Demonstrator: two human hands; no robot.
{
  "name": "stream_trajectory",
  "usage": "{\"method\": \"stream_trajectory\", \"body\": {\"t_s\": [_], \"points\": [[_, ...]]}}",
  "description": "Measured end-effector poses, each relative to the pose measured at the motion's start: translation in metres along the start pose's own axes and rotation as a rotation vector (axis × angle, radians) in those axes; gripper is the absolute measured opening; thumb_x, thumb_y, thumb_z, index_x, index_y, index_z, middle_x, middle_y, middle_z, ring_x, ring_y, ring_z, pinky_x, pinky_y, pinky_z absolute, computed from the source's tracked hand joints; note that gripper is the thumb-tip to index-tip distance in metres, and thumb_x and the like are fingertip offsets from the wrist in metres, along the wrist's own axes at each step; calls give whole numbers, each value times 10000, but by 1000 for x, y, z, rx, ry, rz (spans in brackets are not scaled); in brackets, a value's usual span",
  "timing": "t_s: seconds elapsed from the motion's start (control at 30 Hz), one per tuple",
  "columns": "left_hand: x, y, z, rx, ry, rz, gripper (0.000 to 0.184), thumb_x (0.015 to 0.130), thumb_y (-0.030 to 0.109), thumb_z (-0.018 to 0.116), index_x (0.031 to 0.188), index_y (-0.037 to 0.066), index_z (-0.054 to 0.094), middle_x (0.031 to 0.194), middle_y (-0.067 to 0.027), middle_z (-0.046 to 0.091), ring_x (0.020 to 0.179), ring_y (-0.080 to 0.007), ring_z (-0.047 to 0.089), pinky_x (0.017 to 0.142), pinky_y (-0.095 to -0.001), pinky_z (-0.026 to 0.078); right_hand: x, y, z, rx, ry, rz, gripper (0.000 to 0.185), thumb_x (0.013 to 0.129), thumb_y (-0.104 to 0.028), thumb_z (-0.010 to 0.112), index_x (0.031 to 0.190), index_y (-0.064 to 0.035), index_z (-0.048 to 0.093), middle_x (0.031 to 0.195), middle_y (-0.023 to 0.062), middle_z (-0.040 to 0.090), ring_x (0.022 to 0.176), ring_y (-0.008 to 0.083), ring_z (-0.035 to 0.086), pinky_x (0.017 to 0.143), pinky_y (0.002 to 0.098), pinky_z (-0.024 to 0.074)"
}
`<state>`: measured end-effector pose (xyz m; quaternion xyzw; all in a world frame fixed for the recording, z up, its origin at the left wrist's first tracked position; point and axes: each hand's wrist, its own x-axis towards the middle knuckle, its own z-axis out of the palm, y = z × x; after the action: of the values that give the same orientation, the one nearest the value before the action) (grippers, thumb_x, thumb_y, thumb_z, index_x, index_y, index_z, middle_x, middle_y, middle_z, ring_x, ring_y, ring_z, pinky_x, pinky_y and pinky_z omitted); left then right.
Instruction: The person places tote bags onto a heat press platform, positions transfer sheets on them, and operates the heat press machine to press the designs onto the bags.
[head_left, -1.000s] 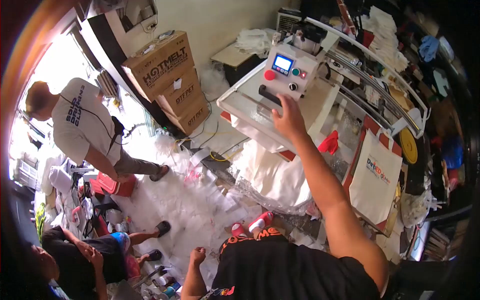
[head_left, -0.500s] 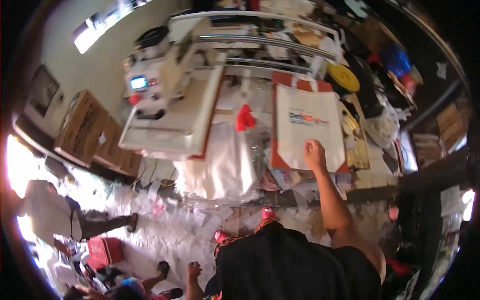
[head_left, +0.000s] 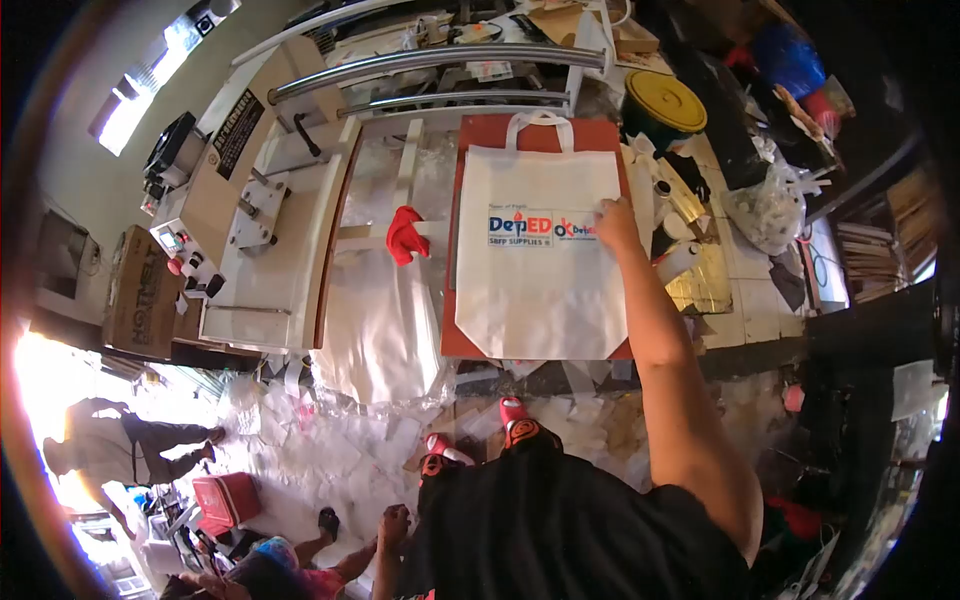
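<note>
A white tote bag (head_left: 540,310) lies flat on a red-brown press platen (head_left: 590,135), its handles toward the back. Printed across its middle is a DepEd logo (head_left: 520,228) in blue and red, with a faint rectangular outline round it. My right hand (head_left: 615,222) rests at the right end of this print, fingers closed together. Whatever they pinch, if anything, is hidden. Low beside my body, my left hand (head_left: 393,525) hangs away from the bench with its fingers loosely curled; nothing shows in it.
A heat press (head_left: 270,220) with steel rails (head_left: 440,65) stands left of the bag. A red cloth (head_left: 406,236) lies above white sheeting (head_left: 380,330). A yellow-lidded bucket (head_left: 665,100) is at the back right. Scraps litter the floor (head_left: 320,450); another person (head_left: 110,440) is at left.
My view has shifted, so the bag appears further left and sharper. My right hand has moved up the bag from below the print to its right end. The left hand still hangs low.
</note>
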<state>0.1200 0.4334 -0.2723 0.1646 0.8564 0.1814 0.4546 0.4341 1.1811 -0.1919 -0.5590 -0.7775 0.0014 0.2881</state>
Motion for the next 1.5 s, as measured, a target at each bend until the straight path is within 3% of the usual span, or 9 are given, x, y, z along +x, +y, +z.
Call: {"method": "stream_trajectory", "body": {"t_s": [0.3,0.57,0.63,0.7,0.97,1.1,1.13,1.23,1.5], "points": [[12,-71,16,61,-16,-152,359,910,278,594,1076,-31,673,859,-141,723,736,-193,703,685,-341,561,-55,-85,-42,111,-4,-39,125,761,-112,640,867,-56,675,900,188,654,844,383,622,764,476,506],[82,-55,5,23,-50,57,293,882,250,614,999,-8,687,832,-133,719,721,-230,707,712,-357,561,-261,-252,-69,1165,-1573,63,242,863,-260,719,978,-56,658,906,63,711,794,152,662,693,323,523],[89,-84,-8,102,-63,136,281,867,246,626,997,5,689,838,-133,718,733,-239,709,716,-356,561,-286,-268,-14,846,-1167,44,229,852,-274,743,897,-59,677,831,83,715,734,174,674,669,334,537],[94,-114,-25,91,100,818,269,854,242,629,1010,32,691,862,-120,718,749,-250,706,721,-348,560,-301,-280,42,713,-968,57,342,837,-355,747,882,-27,666,827,145,710,793,273,702,705,382,539],[7,-219,-51,-438,78,-347,275,974,208,517,1016,-26,656,884,-147,709,689,-200,684,592,-331,547,-304,-347,231,144,-688,212,441,803,-328,763,1051,17,646,964,232,701,928,380,687,810,462,543],[-37,-297,-61,-147,-70,-404,311,926,280,569,957,-4,693,899,-151,712,670,-228,681,601,-365,544,-321,-356,250,35,-688,422,534,758,-339,795,1063,66,626,1063,282,664,1005,410,659,878,458,538],[-43,-318,-62,250,-50,183,312,929,269,563,948,-15,692,855,-135,713,668,-227,679,593,-369,541,-326,-362,249,-23,-548,475,535,754,-332,796,1061,69,619,1041,276,668,984,415,663,869,458,541],[-34,-311,-62,-570,-67,-608,308,944,255,562,1008,-21,683,867,-121,710,708,-217,684,590,-354,544,-333,-366,259,-115,-369,541,497,760,-296,785,1044,68,601,952,255,677,913,399,680,830,455,547],[81,-237,-109,-208,-87,-155,342,936,298,592,1093,3,665,817,-82,700,625,-203,648,561,-313,518,-326,-350,207,448,-488,605,201,772,-160,735,844,12,659,830,161,690,775,305,662,727,409,522]]}}
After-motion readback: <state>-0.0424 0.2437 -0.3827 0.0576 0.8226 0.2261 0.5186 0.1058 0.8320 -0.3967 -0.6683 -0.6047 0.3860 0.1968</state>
